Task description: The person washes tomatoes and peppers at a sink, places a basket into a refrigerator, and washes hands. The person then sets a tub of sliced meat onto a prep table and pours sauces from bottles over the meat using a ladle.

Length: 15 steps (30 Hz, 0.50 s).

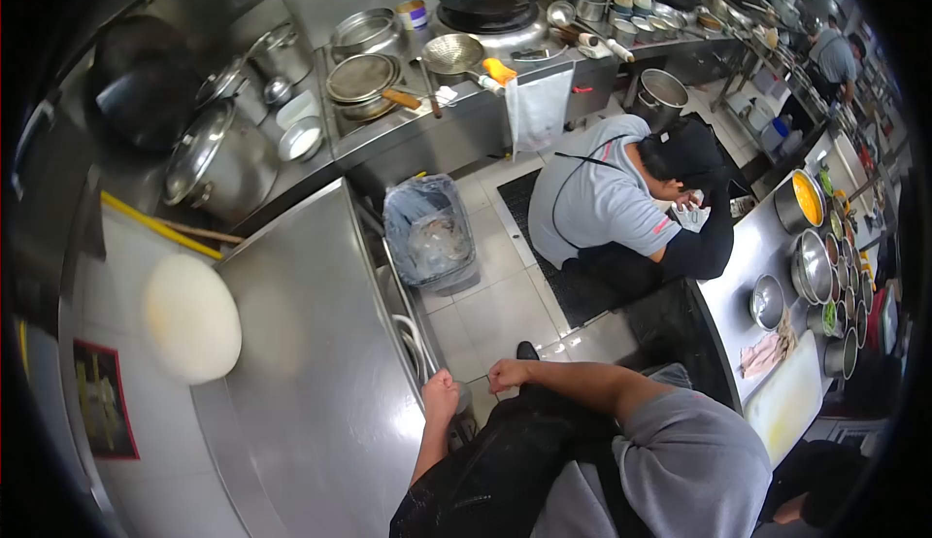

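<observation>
Stainless-steel worktable at lower left – likely heavy, stiff and slick, best gripped by its edge – stands beside the left hand, fingers curled closed like the right hand's, both seemingly empty.

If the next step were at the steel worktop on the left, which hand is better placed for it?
Probably the left hand: it is nearer the edge of the steel worktop, while the right hand is farther from that edge.
</observation>
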### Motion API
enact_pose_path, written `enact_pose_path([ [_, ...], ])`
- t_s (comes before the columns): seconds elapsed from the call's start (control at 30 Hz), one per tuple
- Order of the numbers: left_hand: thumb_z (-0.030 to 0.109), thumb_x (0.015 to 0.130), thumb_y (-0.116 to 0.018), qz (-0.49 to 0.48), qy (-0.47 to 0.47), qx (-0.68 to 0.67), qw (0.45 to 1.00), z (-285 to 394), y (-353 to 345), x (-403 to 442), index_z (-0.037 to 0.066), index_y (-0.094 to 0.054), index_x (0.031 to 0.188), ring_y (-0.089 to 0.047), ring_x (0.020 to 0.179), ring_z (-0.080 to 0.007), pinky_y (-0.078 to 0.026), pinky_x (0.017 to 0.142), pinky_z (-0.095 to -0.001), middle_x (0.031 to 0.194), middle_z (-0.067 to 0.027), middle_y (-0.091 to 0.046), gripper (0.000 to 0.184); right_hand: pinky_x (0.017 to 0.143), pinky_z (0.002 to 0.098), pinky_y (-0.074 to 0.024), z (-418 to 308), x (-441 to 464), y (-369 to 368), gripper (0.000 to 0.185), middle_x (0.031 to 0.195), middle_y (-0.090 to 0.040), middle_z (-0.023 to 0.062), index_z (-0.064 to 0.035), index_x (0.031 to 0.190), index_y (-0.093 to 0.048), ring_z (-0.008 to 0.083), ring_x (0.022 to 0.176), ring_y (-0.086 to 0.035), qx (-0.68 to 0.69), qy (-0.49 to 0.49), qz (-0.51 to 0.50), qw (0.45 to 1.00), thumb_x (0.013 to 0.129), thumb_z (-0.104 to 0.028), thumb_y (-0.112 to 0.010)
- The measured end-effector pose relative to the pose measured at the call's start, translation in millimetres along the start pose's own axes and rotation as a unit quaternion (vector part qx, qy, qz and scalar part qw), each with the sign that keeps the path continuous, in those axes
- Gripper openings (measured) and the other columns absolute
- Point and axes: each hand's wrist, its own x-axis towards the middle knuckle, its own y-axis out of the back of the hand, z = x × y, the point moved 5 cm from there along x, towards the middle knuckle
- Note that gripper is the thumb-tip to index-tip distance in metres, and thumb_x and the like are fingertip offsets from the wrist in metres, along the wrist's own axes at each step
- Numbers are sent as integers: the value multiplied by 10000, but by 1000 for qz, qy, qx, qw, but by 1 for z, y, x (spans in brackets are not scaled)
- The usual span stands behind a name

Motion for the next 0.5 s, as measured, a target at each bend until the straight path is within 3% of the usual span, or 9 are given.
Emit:
enact_pose_path([
  [0.03,47,769,-666,-7,1,4,1000,-14,-18,15,50,-534,750,-522,608,-248,-457,595,-397,673,-98,-587,133,623,322,-498,-1,4,13,264,797,-697,49,-73,974,-735,156,727,-632,8,-1,1,1000,859,-299,-811],
  [0.07,50,784,-675,-69,31,-19,997,-33,-39,30,53,-596,834,-581,652,-241,-485,616,-382,732,-101,-633,94,634,312,-506,-2,14,27,339,892,-712,61,-82,1089,-721,165,767,-642,-12,2,-11,1000,850,-303,-816],
  [0.1,53,799,-684,-130,62,-39,989,-39,-51,43,56,-658,918,-640,696,-234,-513,638,-368,790,-104,-678,123,645,303,-515,-8,23,39,438,987,-728,72,-90,1203,-707,174,806,-652,-31,7,-22,999,841,-308,-821],
  [0.13,91,864,-709,-227,173,-171,943,-31,-59,43,51,-683,1136,-706,808,-220,-558,708,-321,905,-89,-716,276,645,303,-515,-19,26,53,438,987,-728,72,-90,1203,-707,174,806,-652,-23,10,-21,999,841,-308,-821],
  [0.17,91,864,-709,-232,174,-165,943,-17,-55,46,51,-683,1136,-706,808,-220,-558,708,-321,905,-89,-716,276,647,299,-515,-27,27,74,496,1064,-723,74,-103,1277,-672,174,829,-658,7,-16,-5,1000,852,-317,-813],
  [0.23,149,937,-716,-335,308,-311,834,-5,-70,51,34,-638,1254,-703,862,-187,-561,710,-296,985,-77,-723,347,649,296,-515,-49,20,111,556,1140,-718,75,-116,1350,-636,174,853,-665,36,-42,16,998,863,-326,-804],
  [0.37,273,977,-727,-247,397,-365,805,-38,-76,109,45,-623,1278,-704,899,-195,-557,715,-299,1023,-83,-712,392,609,316,-508,-80,44,186,498,1227,-705,106,-126,1365,-630,205,857,-691,139,-8,54,989,904,-283,-735],
  [0.43,245,974,-718,-260,353,-341,831,-53,-80,168,29,-635,1271,-714,928,-238,-564,775,-333,1053,-111,-720,378,573,324,-501,-94,49,218,459,1273,-697,136,-120,1362,-629,234,861,-705,157,20,46,986,921,-235,-687],
  [0.5,217,970,-709,-284,211,-252,901,-60,-83,240,13,-647,1265,-724,957,-280,-571,835,-367,1083,-139,-727,364,567,346,-528,-128,47,276,362,1195,-703,111,-79,1263,-687,236,833,-719,232,68,121,963,908,-147,-663],
])
